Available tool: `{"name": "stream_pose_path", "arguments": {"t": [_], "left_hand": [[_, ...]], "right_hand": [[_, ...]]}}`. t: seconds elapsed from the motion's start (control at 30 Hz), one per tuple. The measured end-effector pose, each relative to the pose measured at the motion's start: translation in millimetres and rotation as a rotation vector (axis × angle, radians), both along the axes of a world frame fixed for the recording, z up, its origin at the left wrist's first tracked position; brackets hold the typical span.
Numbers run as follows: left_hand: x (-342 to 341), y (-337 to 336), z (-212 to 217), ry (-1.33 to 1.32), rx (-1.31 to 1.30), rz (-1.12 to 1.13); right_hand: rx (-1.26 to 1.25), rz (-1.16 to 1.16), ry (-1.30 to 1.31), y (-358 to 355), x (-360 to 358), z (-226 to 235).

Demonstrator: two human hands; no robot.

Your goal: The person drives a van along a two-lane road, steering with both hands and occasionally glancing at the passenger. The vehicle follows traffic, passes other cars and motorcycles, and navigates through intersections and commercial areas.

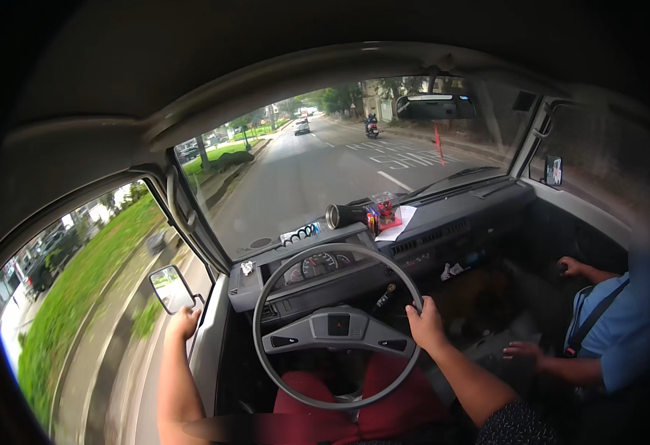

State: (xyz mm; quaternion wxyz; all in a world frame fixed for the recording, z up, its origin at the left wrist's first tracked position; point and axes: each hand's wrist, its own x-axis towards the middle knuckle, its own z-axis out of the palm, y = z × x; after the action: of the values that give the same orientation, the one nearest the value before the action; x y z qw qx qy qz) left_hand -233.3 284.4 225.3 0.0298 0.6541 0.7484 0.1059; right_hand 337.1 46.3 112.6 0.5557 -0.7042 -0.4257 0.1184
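My right hand (426,324) is closed around the right side of the steering wheel (263,337), a thin grey rim with a wide two-spoke centre. My left arm reaches out at the side window. At its end, my left hand (183,323) is at the lower edge of the side mirror (169,289), with its fingers curled. Whether it grips the mirror or its bracket is hidden. Below the wheel are my legs in dark red trousers (303,389). Keys (386,297) hang to the right of the column, behind the rim.
On the dashboard lie a dark cylinder (347,216), a red figure in a clear box (388,213) and white paper (398,225). A person in a blue shirt (614,319) sits at right, belted. Ahead on the road are a car (302,127) and a motorcycle (372,130). A grassy kerb runs along the left.
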Motion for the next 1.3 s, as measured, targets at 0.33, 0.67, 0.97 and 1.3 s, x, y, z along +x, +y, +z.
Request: {"name": "stream_pose_path", "arguments": {"t": [0.33, 0.67, 0.97, 1.3], "left_hand": [[6.4, 4.1, -22.9, -0.224, -0.036, -0.115], [24.2, -7.0, -14.2, -0.097, -0.164, -0.133], [5.6, 26.1, -55.3, -0.23, -0.168, -0.127], [-2.7, 61.3, -102.8, -0.353, -0.072, -0.145]], "right_hand": [[0.036, -0.057, 0.028, -15.0, -13.8, -6.6], [0.024, -0.021, 0.12, -12.1, -12.8, -15.1], [0.099, -0.056, 0.05, -5.9, -10.5, -23.7], [0.125, -0.072, -0.06, 7.5, 6.2, -45.5]]}}
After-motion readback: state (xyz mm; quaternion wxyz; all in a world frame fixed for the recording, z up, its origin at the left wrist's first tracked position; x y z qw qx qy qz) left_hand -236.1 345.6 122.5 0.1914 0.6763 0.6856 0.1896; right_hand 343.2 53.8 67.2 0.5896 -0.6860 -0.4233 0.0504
